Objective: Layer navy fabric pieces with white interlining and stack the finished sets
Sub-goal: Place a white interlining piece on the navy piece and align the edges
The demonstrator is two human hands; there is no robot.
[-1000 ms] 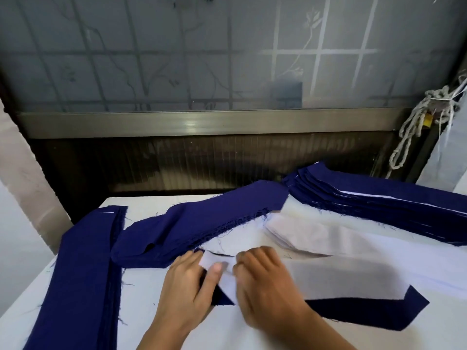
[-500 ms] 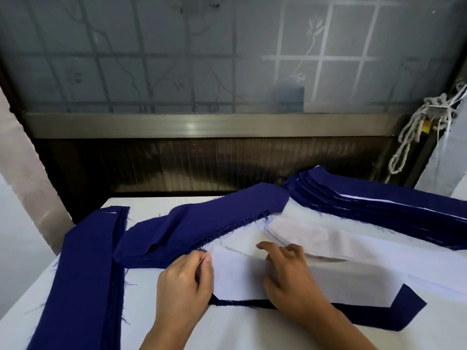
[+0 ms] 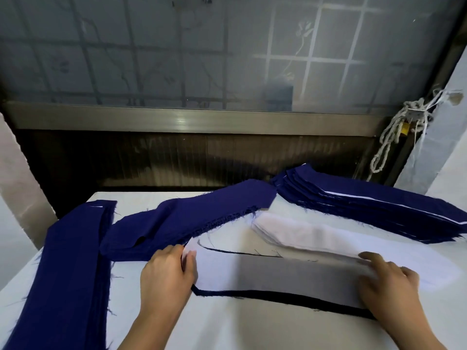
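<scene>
Head view: the work is midway through one set, with several more still to go. A white interlining strip (image 3: 278, 276) lies lengthwise on a single navy piece (image 3: 278, 298) at the front of the table (image 3: 227, 329). Only thin dark edges of the navy show along the strip's near and far sides, so the layer looks almost squared up.

The hands are well apart, one at each end of the strip. The left hand (image 3: 168, 271) seems to pinch the strip's raised left tip between thumb and fingers. The right hand (image 3: 389, 286) lies flat with its fingers spread, pressing the right end down.

At the rear right a tall stack of navy layers (image 3: 366, 205) shows white edges between the plies, so I take it for the finished sets; a fair part of the job looks done.

Just behind the strip lies a pile of loose white interlining (image 3: 303, 236), and to its left a heap of navy pieces with frayed edges (image 3: 189, 218). Both look like supply not yet paired.

A long navy stack on the left (image 3: 70, 248) shows a sliver of white at its far end. I cannot tell whether it is finished work or stock.

What remains for this set, by my reading, is to smooth it flat and put it on the finished stack
</scene>
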